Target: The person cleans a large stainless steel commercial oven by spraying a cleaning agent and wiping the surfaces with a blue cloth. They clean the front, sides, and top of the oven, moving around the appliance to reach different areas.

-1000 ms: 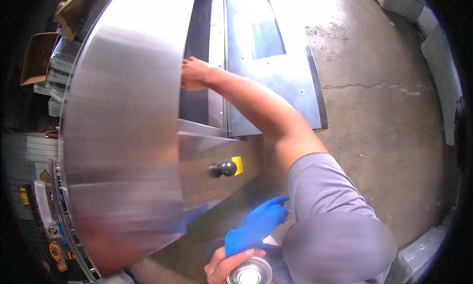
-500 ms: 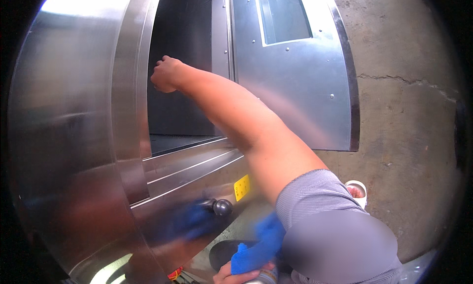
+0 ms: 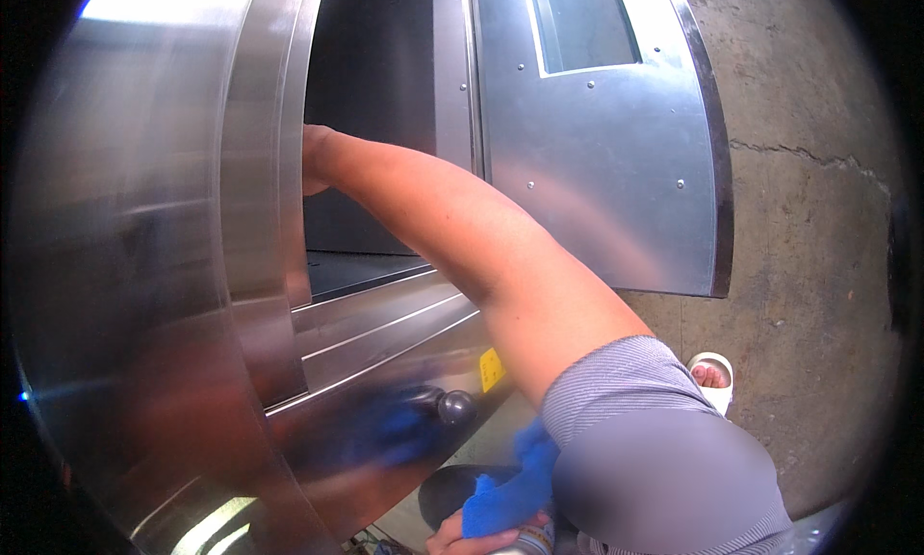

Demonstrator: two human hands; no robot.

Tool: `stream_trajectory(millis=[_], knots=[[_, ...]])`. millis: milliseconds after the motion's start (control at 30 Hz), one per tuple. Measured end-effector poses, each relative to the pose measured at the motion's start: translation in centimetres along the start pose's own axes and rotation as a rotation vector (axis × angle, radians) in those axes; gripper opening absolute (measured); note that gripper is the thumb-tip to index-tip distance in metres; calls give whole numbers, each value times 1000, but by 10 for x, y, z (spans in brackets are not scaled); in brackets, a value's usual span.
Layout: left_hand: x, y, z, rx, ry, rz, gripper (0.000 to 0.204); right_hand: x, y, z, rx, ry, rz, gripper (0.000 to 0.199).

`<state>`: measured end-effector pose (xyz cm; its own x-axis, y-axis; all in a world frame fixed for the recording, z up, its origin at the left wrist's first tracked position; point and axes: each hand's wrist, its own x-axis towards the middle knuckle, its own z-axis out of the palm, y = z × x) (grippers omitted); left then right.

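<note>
**Right hand inside a steel cabinet, left hand on a can and a blue cloth**

The person's right arm [image 3: 462,218] comes from a grey striped sleeve [image 3: 611,372] at the near right and stretches across to the far left, into the dark opening [image 3: 380,74] of a large steel cabinet [image 3: 125,218]. The right hand [image 3: 317,158] shows only as far as the wrist and the back of the hand; the rest is hidden behind the metal edge on the left of the opening, so one cannot tell whether its grip is spread or pressed together, or what it touches.

The left hand [image 3: 467,538] is at the near edge of the scene, just left of the body. Its grip is wrapped around a metal can [image 3: 531,541], partly cut off by the edge, with a blue cloth [image 3: 505,502] bunched against the fingers.

To the right of the opening, a steel door [image 3: 606,170] stands open, with screws and a framed pane [image 3: 589,25] in its far part. Below the opening's sill [image 3: 371,319], the front panel carries a round black knob [image 3: 456,407] and a yellow label [image 3: 491,369]. On the right, a foot in a white sandal [image 3: 723,393] rests on the cracked concrete floor [image 3: 808,247].
</note>
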<state>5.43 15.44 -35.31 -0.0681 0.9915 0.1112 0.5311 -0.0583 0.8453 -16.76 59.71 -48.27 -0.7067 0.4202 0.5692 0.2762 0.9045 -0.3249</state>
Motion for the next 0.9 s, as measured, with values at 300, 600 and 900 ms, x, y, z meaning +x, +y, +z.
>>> stream_trajectory(millis=[300,600,900], knots=[[-7,-2,4,5,59,-6,34,5,-4,-4,37,85,-111,46],[-16,-3,14,21,120,-4,30,-14,3,-22,1497,49,324,58],[-13,-1,15,-60,47,12,35,-48,-8,-89,2563,314,108,114]])
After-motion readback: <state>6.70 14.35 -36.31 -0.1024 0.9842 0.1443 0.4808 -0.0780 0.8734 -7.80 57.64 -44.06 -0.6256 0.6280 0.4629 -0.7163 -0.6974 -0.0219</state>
